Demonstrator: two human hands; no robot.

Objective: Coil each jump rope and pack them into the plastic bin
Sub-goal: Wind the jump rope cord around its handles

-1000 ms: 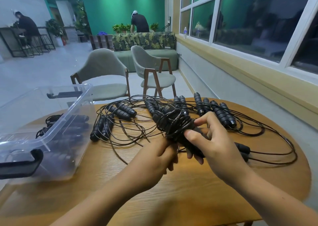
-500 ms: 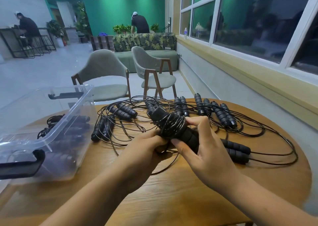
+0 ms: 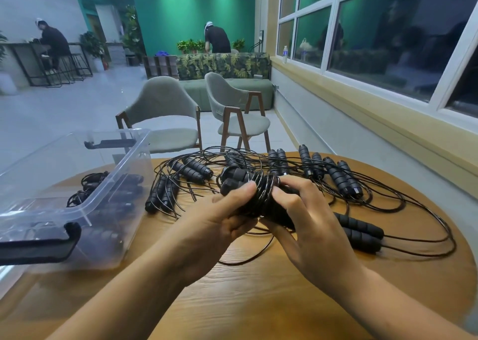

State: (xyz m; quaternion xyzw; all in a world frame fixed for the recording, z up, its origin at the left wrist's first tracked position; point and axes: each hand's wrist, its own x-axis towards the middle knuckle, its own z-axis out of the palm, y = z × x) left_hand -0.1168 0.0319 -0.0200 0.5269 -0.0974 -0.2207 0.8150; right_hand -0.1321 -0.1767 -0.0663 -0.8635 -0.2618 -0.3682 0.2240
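Both hands, left hand (image 3: 219, 226) and right hand (image 3: 307, 233), grip the coiled jump rope (image 3: 254, 189) just right of the plastic bin (image 3: 124, 184), above the table (image 3: 258, 301).

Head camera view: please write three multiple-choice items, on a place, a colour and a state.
1. Where does the clear plastic bin stand?
A. left on the round wooden table
B. on a grey chair
C. on the floor

2. What colour are the foam handles lying on the table?
A. red
B. black
C. white

3. How is the black jump rope in the hands?
A. stretched out straight
B. wound around its handles
C. lying in the bin

1 A, its base rests on the tabletop; 2 B, every handle is black; 3 B, left hand and right hand grip the wound bundle.
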